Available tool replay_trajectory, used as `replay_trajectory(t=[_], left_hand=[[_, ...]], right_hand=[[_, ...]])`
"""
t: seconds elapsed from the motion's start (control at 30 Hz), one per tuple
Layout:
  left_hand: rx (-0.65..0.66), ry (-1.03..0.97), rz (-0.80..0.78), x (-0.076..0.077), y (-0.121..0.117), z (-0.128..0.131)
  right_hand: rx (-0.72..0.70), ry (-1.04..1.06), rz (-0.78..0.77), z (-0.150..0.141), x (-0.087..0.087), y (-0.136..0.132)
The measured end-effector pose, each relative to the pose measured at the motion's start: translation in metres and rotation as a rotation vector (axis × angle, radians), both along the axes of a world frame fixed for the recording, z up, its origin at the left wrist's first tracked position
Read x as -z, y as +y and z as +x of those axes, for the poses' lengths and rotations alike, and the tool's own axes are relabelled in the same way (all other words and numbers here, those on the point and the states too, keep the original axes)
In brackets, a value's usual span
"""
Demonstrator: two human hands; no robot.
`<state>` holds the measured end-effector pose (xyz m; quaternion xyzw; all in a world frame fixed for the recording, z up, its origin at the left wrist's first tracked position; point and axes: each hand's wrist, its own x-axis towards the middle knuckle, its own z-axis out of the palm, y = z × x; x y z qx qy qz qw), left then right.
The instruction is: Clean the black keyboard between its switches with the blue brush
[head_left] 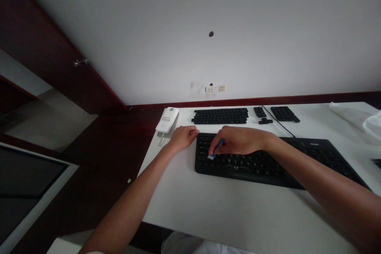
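A black keyboard (178, 168) is not where my hands rest alone; its bare frame (250, 177) lies on the table with its keycaps off and the key sockets showing. My right hand (238, 139) is closed around a small blue brush (219, 143), its white bristles against the sockets at the keyboard's left end. At the keyboard's far left corner, my left hand (183, 138) is curled, its fingertips on the edge. My right forearm crosses over and hides part of the keyboard's right side.
Behind the keyboard lie groups of black keycaps (220, 116) and a number block of keycaps (285, 114). A white device with a strap (168, 120) rests at the table's left edge. Translucent plastic (354, 115) lies at right. A cable (278, 121) runs backward.
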<state>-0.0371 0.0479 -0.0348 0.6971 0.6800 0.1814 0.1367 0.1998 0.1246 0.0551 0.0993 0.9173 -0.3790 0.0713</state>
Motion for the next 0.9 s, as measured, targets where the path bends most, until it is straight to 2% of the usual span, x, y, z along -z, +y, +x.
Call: replay_trajectory(t=[0.1, 0.23, 0.43, 0.9], left_hand=[[-0.011, 0.002, 0.000, 0.000, 0.000, 0.000], [-0.006, -0.003, 0.001, 0.001, 0.000, 0.000], [0.005, -0.004, 0.020, 0.003, 0.000, -0.002], [0.030, 0.004, 0.002, 0.002, 0.003, -0.002]], right_hand=[[0.015, 0.005, 0.037, 0.000, 0.001, -0.001], [-0.021, -0.020, -0.020, -0.001, 0.002, -0.002], [-0.008, 0.001, 0.047, -0.002, 0.005, -0.001], [-0.016, -0.023, 0.064, 0.005, 0.002, -0.018]])
